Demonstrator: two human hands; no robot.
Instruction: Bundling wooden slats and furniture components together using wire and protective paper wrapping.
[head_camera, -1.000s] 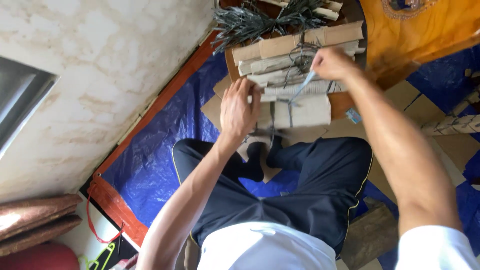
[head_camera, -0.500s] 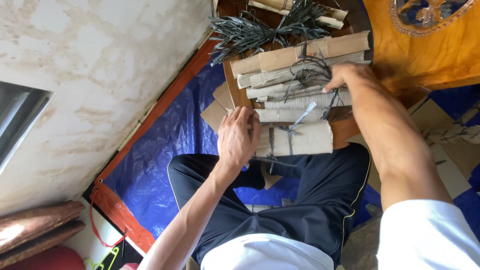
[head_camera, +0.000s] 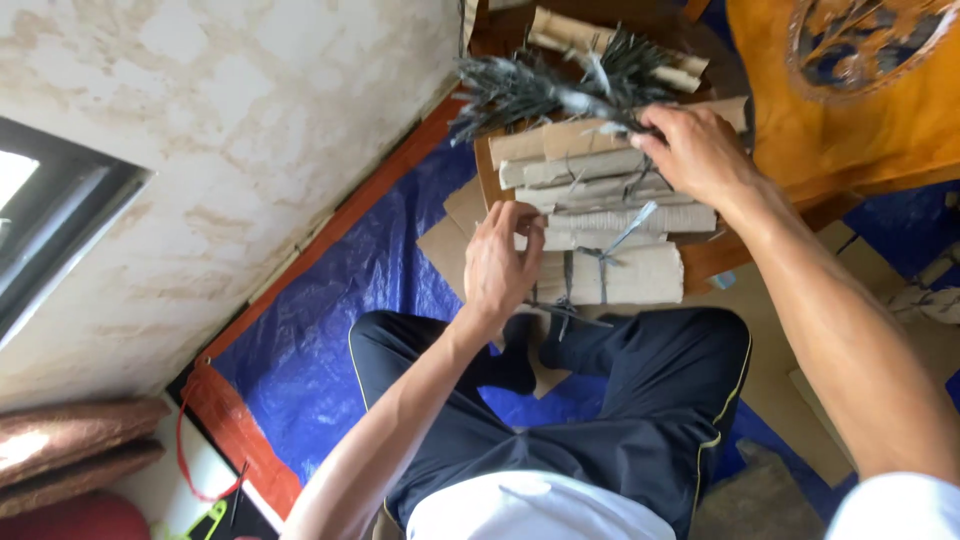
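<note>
Blue tarp (head_camera: 330, 310): spread on the floor under the seated person.
Left hand (head_camera: 500, 262): fingers curled at the near end of the tied cardboard rolls (head_camera: 610, 225).
Right hand (head_camera: 700, 150): closed on dark twig bundle (head_camera: 530, 90) above the rolls.
Wooden surface (head_camera: 720, 255): carries the stack.

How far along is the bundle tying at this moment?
Done: several cardboard rolls lie stacked, the nearest roll already bound with wire. In hand: the left hand steadies the stack's near end, and the right hand grips the wire bunch. Left: the upper rolls look only loosely tied.
</note>
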